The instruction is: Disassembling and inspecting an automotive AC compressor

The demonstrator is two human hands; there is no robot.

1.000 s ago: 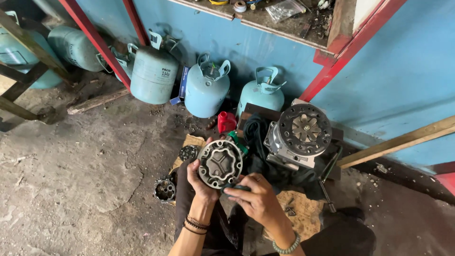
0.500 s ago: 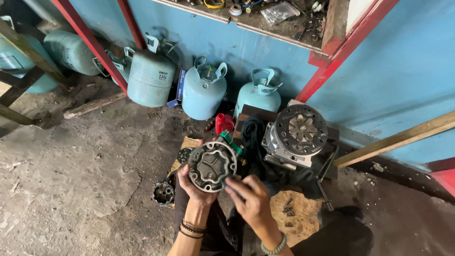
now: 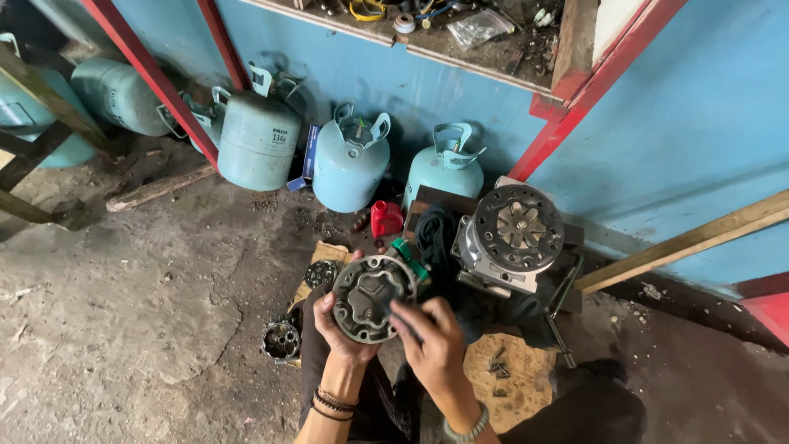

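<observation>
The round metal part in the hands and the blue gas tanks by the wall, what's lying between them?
In the head view, a small red container and a green-handled tool lie between the round metal part and the tanks.

The left hand (image 3: 341, 329) cups a round metal housing (image 3: 370, 298); the right hand (image 3: 431, 345) touches its face, perhaps with a tool.

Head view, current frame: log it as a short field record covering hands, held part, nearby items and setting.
setting: dirty concrete floor by a blue wall
left hand: holds a round grey metal housing plate from below
right hand: fingers on the plate's face; cannot tell whether it holds anything
nearby: compressor body just right of the plate, small round part on the floor to the left, red cap
background: pale blue gas cylinders along the wall
underfoot: cardboard sheet with small screws
</observation>
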